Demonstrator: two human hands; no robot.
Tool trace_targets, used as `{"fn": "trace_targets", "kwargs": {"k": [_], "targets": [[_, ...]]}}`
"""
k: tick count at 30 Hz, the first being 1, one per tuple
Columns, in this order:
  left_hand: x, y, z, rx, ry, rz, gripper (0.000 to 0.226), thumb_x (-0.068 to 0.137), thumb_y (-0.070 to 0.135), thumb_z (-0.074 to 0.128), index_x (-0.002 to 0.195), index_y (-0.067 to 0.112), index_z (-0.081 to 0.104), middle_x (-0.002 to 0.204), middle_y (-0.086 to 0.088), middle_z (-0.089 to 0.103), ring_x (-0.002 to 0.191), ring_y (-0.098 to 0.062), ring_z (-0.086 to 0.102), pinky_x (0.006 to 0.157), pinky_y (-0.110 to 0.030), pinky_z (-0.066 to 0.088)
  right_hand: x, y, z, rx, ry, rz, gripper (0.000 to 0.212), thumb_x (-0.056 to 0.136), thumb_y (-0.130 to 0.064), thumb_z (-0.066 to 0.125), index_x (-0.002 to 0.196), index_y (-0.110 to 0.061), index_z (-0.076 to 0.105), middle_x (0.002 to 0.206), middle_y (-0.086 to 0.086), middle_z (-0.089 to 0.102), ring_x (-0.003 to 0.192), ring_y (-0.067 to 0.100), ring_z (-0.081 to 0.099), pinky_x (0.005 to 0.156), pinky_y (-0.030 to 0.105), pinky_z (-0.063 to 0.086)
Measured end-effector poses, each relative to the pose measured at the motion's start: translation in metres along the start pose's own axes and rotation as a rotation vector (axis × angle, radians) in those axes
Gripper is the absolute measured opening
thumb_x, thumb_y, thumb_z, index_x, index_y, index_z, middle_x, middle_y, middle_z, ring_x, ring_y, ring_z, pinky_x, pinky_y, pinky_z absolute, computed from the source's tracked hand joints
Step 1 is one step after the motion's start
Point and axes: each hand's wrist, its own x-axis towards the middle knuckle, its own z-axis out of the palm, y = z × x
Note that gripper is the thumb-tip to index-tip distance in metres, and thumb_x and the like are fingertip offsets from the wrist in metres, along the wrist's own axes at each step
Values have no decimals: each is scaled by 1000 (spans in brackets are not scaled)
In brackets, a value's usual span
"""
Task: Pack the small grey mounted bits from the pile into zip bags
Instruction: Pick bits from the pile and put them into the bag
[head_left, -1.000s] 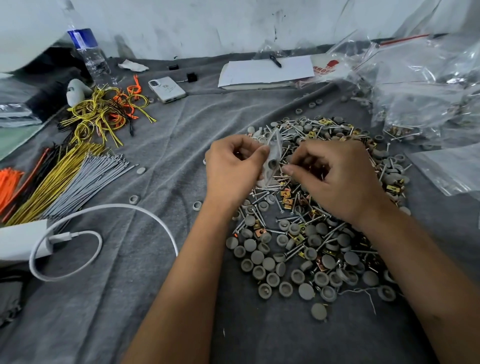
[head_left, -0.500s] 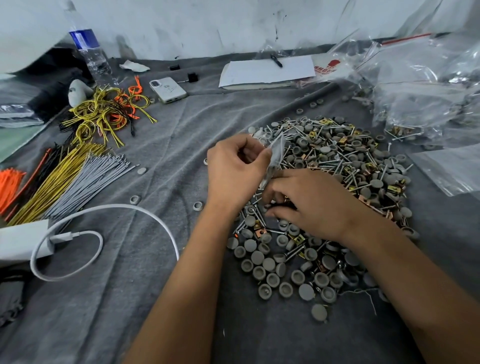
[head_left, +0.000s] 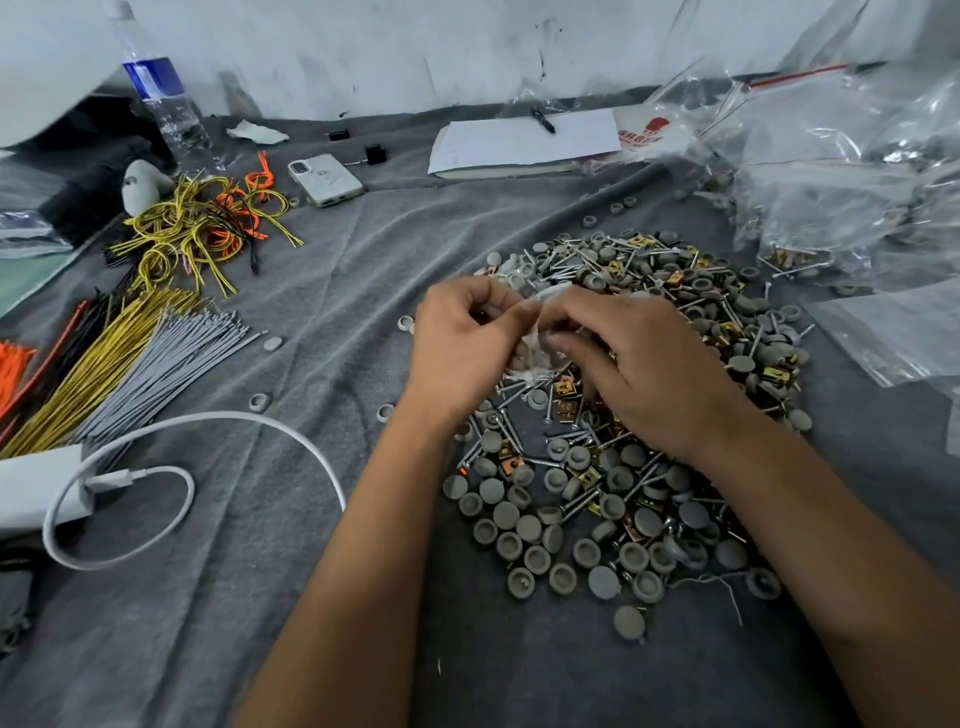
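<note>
Now, small clear crumpled zip bag, hands-held

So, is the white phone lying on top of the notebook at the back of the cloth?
No, the white phone lies directly on the grey cloth, apart from the notebook, which is farther to the right.

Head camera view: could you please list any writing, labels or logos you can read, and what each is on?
Nothing can be read for certain.
Red logo and characters on the white plastic bag: too blurred to read.
Blue label on the clear plastic water bottle: no text legible.
White smartphone, lying back up: markings too small.
</note>
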Motion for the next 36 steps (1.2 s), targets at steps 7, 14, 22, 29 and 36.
{"fn": "trace_targets", "kwargs": {"k": [7,14,22,29,36], "targets": [[-1,4,-2,-119,-57,-11,19,97,5,70,78,5,67,57,-1,64,49,-12,57,51,-23,49,0,6,1,-52,89,67,18,96,-13,69,113,-11,75,100,3,74,88,17,67,79,36,56],[-3,8,-2,-212,-58,0,19,96,3,69,78,-2,68,59,-10,62,46,-14,53,48,-22,46,0,4,2,-21,187,-14,23,93,-13,74,116,-9,76,103,1,75,87,7,67,82,19,54],[-1,8,-3,-211,10,-16,26,96,3,69,71,6,64,54,0,60,44,-10,52,46,-21,44,-1,3,0,158,258,74,19,98,-8,68,116,-6,74,90,-1,75,66,5,71,58,13,53],[1,5,-4,-109,193,-57,22,93,11,73,72,8,69,55,-2,62,48,-14,56,54,-31,50,-2,4,-3,45,280,84,14,95,-23,73,97,-9,72,87,0,72,77,11,70,70,25,57],[-1,7,-6,-175,361,6,17,83,18,68,68,12,63,61,-6,59,58,-20,53,59,-35,47,-1,4,3,-221,-286,127,33,85,-61,66,101,-33,74,95,-12,56,100,11,50,86,39,50]]}}
